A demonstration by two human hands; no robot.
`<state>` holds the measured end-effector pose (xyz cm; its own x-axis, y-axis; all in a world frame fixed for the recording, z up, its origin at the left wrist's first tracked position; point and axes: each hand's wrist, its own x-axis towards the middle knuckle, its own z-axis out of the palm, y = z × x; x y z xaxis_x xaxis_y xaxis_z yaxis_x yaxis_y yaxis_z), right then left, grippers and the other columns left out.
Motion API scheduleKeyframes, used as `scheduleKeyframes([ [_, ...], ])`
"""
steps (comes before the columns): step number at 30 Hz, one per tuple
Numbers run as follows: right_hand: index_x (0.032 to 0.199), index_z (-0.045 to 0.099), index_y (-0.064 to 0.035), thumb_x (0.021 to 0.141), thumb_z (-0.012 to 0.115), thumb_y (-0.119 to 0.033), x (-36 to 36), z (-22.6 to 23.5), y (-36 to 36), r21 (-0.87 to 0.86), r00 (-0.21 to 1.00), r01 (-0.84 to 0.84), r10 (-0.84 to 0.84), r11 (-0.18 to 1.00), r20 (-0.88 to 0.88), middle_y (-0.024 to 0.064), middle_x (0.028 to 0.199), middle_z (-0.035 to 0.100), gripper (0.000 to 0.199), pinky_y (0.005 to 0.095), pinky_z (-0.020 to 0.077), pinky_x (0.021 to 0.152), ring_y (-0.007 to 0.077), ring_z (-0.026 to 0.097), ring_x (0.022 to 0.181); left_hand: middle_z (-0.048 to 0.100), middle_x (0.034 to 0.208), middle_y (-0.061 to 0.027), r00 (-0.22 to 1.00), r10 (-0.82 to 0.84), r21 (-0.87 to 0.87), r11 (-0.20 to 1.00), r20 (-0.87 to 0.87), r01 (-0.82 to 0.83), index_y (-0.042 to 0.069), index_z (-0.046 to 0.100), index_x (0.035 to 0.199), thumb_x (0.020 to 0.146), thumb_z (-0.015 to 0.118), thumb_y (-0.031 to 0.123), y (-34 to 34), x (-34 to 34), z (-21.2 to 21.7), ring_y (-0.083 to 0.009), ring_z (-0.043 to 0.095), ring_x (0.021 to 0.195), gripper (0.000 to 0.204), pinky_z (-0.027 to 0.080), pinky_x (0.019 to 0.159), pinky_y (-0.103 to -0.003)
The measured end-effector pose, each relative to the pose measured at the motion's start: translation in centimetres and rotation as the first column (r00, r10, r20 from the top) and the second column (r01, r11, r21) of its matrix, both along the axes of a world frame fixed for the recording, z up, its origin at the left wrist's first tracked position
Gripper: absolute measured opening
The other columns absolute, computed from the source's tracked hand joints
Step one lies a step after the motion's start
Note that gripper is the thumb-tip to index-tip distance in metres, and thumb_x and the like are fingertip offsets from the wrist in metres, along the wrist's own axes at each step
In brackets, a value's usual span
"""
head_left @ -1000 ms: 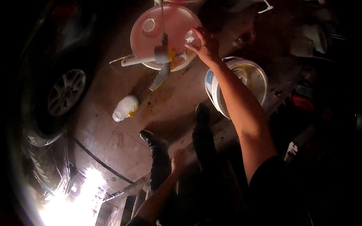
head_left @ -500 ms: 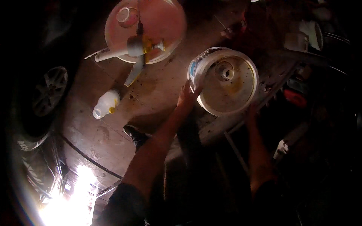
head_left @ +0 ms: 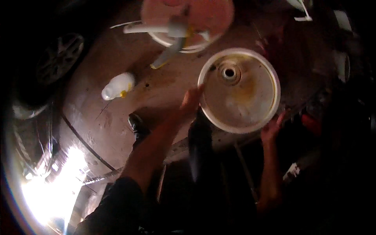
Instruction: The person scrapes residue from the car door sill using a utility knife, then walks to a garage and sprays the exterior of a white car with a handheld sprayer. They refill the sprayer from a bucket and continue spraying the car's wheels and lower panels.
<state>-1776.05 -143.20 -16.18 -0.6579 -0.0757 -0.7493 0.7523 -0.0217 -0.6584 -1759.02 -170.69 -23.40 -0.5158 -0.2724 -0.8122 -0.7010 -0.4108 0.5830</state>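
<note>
A white plastic bucket [head_left: 250, 107] with a round lid stands between my hands. Its lid has a raised spout ring around a dark hole, and yellowish stains. My left hand [head_left: 192, 97] presses against the left side of the rim, fingers partly hidden. On the lower right, my right hand [head_left: 273, 124] is at the bucket's side with its fingers reaching along the wall. The bucket is held between the two hands.
A red round lid [head_left: 211, 17] at the top carries a white tube [head_left: 147, 29] and a grey, yellow-edged piece [head_left: 168, 56]. A white bottle [head_left: 119, 86] lies on the floor. A car wheel [head_left: 60, 58] is left; a bright lamp [head_left: 55, 196] glares lower left.
The bucket has turned so its lid faces me more squarely; its labelled side no longer shows. My right hand shows more clearly. The view has shifted, moving the red lid up and right.
</note>
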Motion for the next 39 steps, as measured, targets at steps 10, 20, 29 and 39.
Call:
scheduleKeyframes([
  [10, 0.129, 0.044, -0.0074, 0.090, 0.048, -0.049, 14.5, 14.2, -9.7, 0.072, 0.959, -0.267, 0.257, 0.961, 0.123, 0.0071, 0.127, 0.051, 0.057, 0.0371, 0.0376, 0.096, 0.0216, 0.048, 0.114, 0.062, 0.084, -0.0080, 0.706, 0.699, 0.137, 0.693, 0.116, -0.708, -0.004, 0.063, 0.097, 0.090, 0.044, 0.053, -0.3, 19.2, 7.3, -0.0144, 0.055, 0.079, 0.060, 0.045, 0.072, -0.032],
  [20, 0.120, 0.051, -0.0103, 0.089, 0.057, -0.035, 27.9, 18.0, -18.9, 0.030, 0.902, -0.418, 0.411, 0.908, 0.130, 0.0052, 0.113, 0.057, 0.040, 0.0397, 0.0430, 0.087, 0.0205, 0.054, 0.101, 0.063, 0.084, -0.0098, 0.579, 0.768, 0.128, 0.568, 0.273, -0.813, -0.002, 0.065, 0.098, 0.085, 0.047, 0.062, -6.3, 32.9, 9.7, -0.0160, 0.058, 0.079, 0.067, 0.047, 0.074, -0.032],
  [29, 0.129, 0.043, -0.0063, 0.091, 0.052, -0.043, 33.6, 20.0, -26.8, -0.020, 0.827, -0.543, 0.539, 0.839, 0.159, 0.0074, 0.128, 0.047, 0.054, 0.0351, 0.0408, 0.091, 0.0209, 0.045, 0.116, 0.065, 0.093, -0.0166, 0.699, 0.643, 0.189, 0.679, 0.314, -0.709, -0.002, 0.066, 0.103, 0.078, 0.045, 0.072, -11.9, 37.9, 4.6, -0.0222, 0.061, 0.092, 0.081, 0.043, 0.085, -0.033],
  [39, 0.131, 0.041, -0.0081, 0.092, 0.050, -0.042, 37.7, 22.3, -33.2, 0.035, 0.759, -0.650, 0.646, 0.759, 0.084, 0.0088, 0.129, 0.047, 0.052, 0.0413, 0.0404, 0.094, 0.0229, 0.047, 0.116, 0.064, 0.089, -0.0238, 0.762, 0.593, 0.214, 0.734, 0.261, -0.645, -0.007, 0.065, 0.099, 0.077, 0.042, 0.075, -14.4, 39.0, 2.2, -0.0307, 0.063, 0.083, 0.089, 0.050, 0.071, -0.041],
])
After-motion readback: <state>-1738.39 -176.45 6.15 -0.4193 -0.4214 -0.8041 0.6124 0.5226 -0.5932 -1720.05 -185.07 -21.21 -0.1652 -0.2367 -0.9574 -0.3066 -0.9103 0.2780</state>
